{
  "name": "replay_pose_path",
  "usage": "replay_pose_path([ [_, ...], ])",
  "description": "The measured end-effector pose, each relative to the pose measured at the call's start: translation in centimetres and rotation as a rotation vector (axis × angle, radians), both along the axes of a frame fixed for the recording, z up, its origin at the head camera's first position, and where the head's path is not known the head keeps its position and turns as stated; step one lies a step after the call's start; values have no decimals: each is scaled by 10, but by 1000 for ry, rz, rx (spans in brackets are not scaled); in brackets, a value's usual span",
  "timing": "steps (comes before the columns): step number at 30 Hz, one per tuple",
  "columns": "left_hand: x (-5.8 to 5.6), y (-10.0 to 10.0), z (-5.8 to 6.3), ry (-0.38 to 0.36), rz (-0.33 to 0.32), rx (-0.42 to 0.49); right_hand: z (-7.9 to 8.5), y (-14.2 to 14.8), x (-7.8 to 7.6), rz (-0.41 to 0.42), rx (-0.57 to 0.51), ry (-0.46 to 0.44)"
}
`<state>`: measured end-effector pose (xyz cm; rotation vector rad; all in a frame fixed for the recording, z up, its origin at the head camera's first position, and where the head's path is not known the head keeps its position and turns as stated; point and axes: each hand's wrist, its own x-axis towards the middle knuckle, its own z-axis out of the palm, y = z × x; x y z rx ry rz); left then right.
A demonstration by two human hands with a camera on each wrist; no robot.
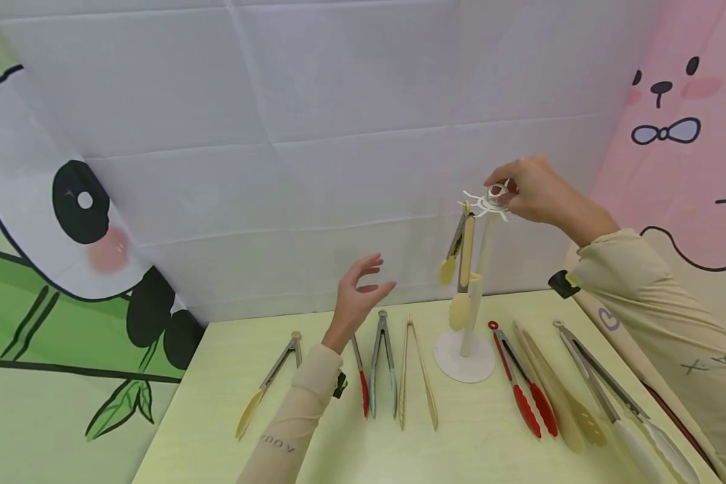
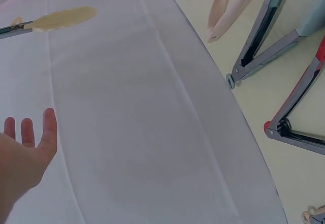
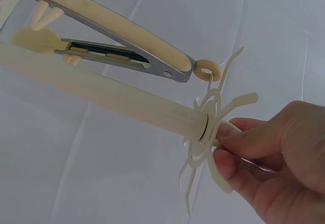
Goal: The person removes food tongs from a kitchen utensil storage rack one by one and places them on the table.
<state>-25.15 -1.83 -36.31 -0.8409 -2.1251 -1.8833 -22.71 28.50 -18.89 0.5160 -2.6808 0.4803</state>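
Observation:
At the top of a white utensil stand, my right hand pinches the ring of its hook piece between thumb and fingers. Thin curved hooks fan out around that ring. One of them carries yellow-tipped tongs, which hang by their end loop beside the pole with the arms spread. My left hand is raised over the back of the table, left of the stand. Its fingers are extended, and it holds nothing; the left wrist view shows part of this hand too.
On the pale yellow table, left of the stand, lie yellow tongs, red tongs, grey-green tongs and beige tongs. To the right are red tongs, wooden-looking tongs and white-tipped tongs. A white cloth hangs behind.

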Motion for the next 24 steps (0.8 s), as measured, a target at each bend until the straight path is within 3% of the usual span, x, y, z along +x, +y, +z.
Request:
replay_pose_path([
  [12,2,20,8,-24,-79,3,1,1,-1,9,5,12],
  [24,1,44,10,-36,-100,3,1,0,1,19,2,20],
])
